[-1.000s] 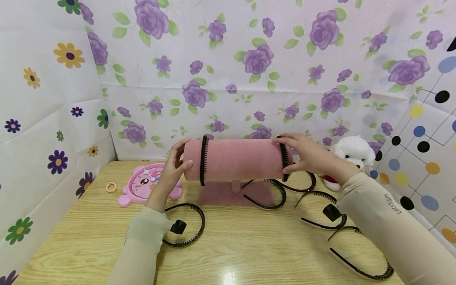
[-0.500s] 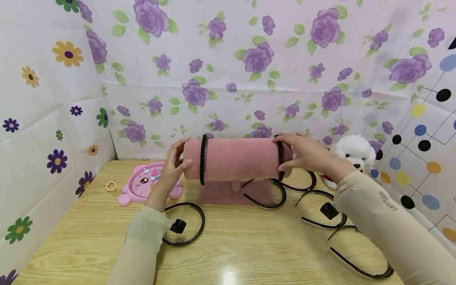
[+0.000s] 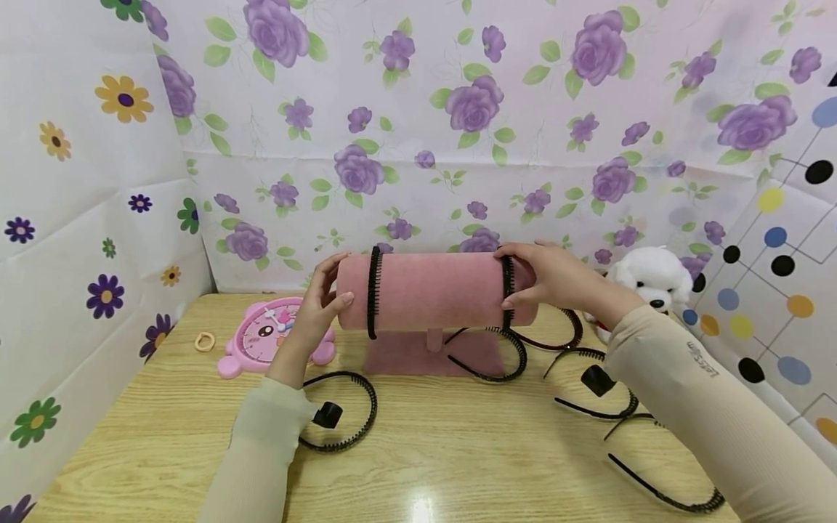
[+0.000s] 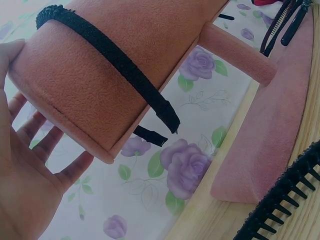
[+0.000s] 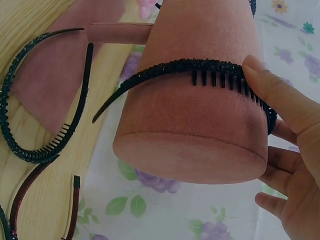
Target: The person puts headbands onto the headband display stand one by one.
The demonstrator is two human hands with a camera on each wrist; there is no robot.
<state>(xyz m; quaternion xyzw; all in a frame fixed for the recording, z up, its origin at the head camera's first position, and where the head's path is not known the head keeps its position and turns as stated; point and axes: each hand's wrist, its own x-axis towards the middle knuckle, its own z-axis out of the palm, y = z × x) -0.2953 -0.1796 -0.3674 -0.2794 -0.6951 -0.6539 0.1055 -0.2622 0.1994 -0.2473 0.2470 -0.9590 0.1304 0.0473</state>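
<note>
A pink velvety headband stand has a horizontal roll [image 3: 438, 290] on a short post above a flat base [image 3: 395, 356]. My left hand [image 3: 318, 309] grips the roll's left end, thumb in front. Just inboard of it, a black toothed headband [image 3: 373, 294] sits around the roll. Near the right end, my right hand [image 3: 556, 276] pinches a second black headband [image 5: 175, 66] between thumb and fingers. That band is seated over the roll, its teeth against the velvet and one tip sticking out free in the right wrist view. Its far side is partly hidden by my fingers.
Several headbands lie on the wooden table, one at the left [image 3: 373, 407], one on the stand's base [image 3: 523, 356], others to the right [image 3: 631, 403]. A pink clock [image 3: 255, 338], a wooden ring [image 3: 205, 342] and a white plush dog [image 3: 647, 272] stand around the stand.
My right hand has slid its headband a little leftward along the roll, away from the right end. My left hand has stayed in place on the roll.
</note>
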